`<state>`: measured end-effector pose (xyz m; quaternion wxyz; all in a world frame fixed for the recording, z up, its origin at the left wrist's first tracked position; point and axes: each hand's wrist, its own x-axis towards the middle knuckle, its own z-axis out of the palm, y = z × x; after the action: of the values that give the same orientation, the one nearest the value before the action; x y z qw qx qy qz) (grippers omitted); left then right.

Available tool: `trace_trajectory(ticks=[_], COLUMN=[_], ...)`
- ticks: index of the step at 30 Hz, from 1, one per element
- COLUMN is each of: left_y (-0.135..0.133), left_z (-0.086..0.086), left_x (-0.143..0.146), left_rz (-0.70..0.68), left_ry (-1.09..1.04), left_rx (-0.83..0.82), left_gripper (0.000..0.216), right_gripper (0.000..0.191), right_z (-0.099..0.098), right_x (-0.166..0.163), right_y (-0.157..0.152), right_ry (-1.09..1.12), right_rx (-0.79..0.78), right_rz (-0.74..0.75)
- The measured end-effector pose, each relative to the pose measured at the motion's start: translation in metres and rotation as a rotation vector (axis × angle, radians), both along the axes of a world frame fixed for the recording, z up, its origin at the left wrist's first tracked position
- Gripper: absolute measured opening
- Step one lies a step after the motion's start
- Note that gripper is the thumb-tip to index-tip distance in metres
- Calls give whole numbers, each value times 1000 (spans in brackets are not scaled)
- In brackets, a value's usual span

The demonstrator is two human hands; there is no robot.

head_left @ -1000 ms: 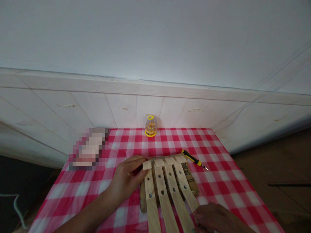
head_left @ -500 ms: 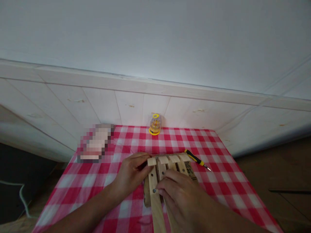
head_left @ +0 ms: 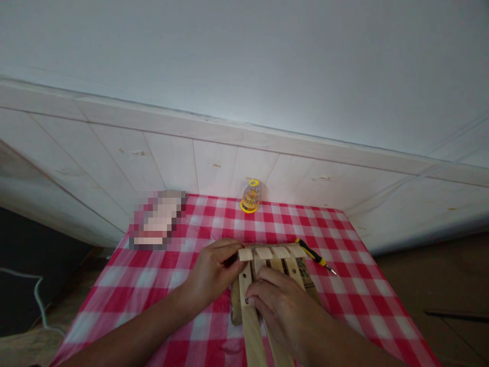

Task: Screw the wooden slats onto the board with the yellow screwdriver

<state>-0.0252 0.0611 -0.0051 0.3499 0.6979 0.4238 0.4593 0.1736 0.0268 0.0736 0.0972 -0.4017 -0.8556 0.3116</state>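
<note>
Several pale wooden slats (head_left: 252, 331) lie side by side over a brown pad, with short curved pieces across their far ends. My left hand (head_left: 214, 265) is closed round the far end of the leftmost slat, thumb on its side. Dark screws or screw holes, such as the upper one (head_left: 244, 275), dot the slats. My right hand (head_left: 284, 300) rests over the middle slats, its fingertips pinched together at the lower screw (head_left: 247, 301) of the leftmost slat. That hand covers much of the neighbouring slats.
A yellow and black screwdriver (head_left: 315, 256) lies right of the slats, tip toward the right. By the wall stands a clear, yellow-trimmed case of bits (head_left: 251, 197). A blurred-out flat object (head_left: 158, 219) is at the left on the red checked tablecloth (head_left: 206, 219).
The view has shifted slightly, so everything on the table appears a little further right. My right fingertips have moved closer over the lower screw; my left hand keeps its hold.
</note>
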Motion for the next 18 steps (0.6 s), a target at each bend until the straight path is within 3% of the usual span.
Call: trace_trajectory(ticks=[18], left_y=[2], left_z=[-2], left_x=[-1], left_rz=[-22], left_ry=[17], left_rx=[11], left_gripper=[16], right_gripper=[28], right_z=[7], right_x=[-4], right_y=[3], right_ry=[26], right_rx=[-33], right_rz=[22])
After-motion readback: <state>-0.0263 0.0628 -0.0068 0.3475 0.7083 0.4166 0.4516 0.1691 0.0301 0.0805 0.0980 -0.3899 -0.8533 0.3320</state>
